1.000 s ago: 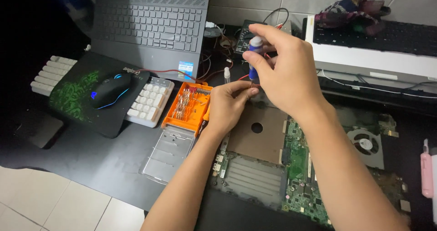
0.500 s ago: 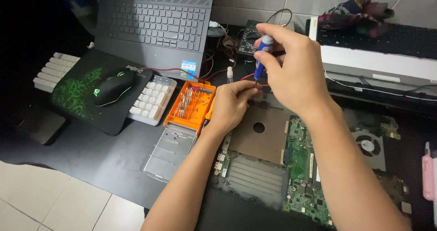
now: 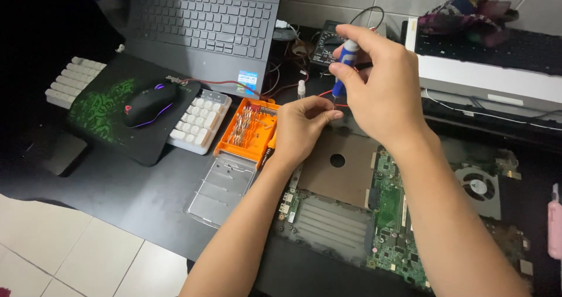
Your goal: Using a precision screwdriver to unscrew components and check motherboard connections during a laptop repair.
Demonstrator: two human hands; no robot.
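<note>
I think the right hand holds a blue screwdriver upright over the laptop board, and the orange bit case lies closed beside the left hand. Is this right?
Not quite. In the head view the orange bit case lies open, its clear lid flat on the desk in front of it. The rest holds: the right hand holds the blue screwdriver upright over the laptop board, beside the left hand.

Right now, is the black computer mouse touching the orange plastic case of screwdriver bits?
Apart. The head view shows the black computer mouse on its dark mat, with a white keypad lying between it and the orange plastic case of screwdriver bits.
</note>
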